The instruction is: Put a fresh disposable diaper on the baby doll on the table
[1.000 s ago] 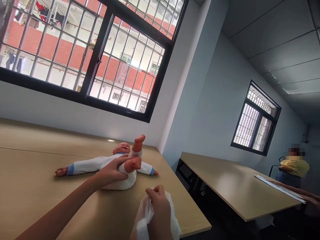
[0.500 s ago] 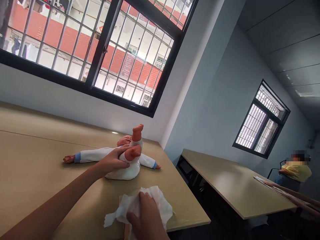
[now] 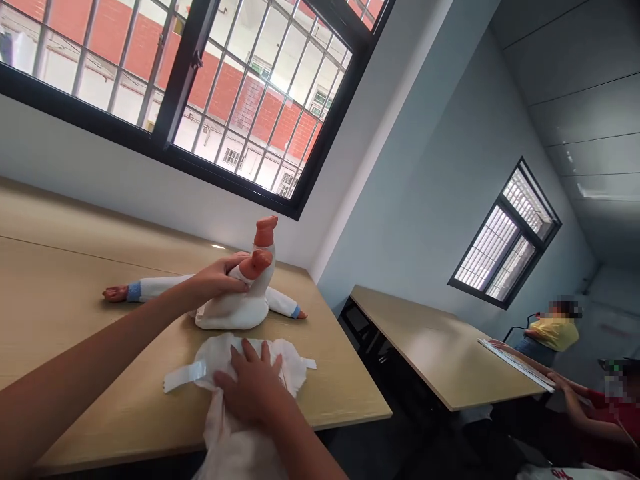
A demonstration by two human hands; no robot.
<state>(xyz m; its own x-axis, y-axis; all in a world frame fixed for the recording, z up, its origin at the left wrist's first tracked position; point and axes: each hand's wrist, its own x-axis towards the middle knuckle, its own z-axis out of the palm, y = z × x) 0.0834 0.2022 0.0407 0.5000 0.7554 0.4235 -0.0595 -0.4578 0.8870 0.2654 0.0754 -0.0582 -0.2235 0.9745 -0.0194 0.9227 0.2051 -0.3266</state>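
A baby doll [image 3: 233, 312] in a white suit with blue cuffs lies on its back on the table [image 3: 345, 380], arms spread and both legs raised. My left hand [image 3: 220, 275] is closed around one of its lower legs. The doll's head is hidden behind its legs and my hand. In front of its bottom lies a white diaper [image 3: 215, 350], partly spread, with a side tab reaching out left and another right. My right hand [image 3: 253, 383] presses on the diaper, fingers spread. The diaper's near end hangs over the table's front edge.
A barred window [image 3: 165, 143] is in the wall behind the table. Across a gap on the right stands a second table [image 3: 425, 347] with papers [image 3: 515, 363] on it. A person in yellow [image 3: 555, 333] and one in red [image 3: 605, 407] are beyond it.
The diaper has moved from the front edge to near the doll's bottom and is spread flatter. My right hand has gone from gripping it to lying on it, fingers apart. A person in red has come into view.
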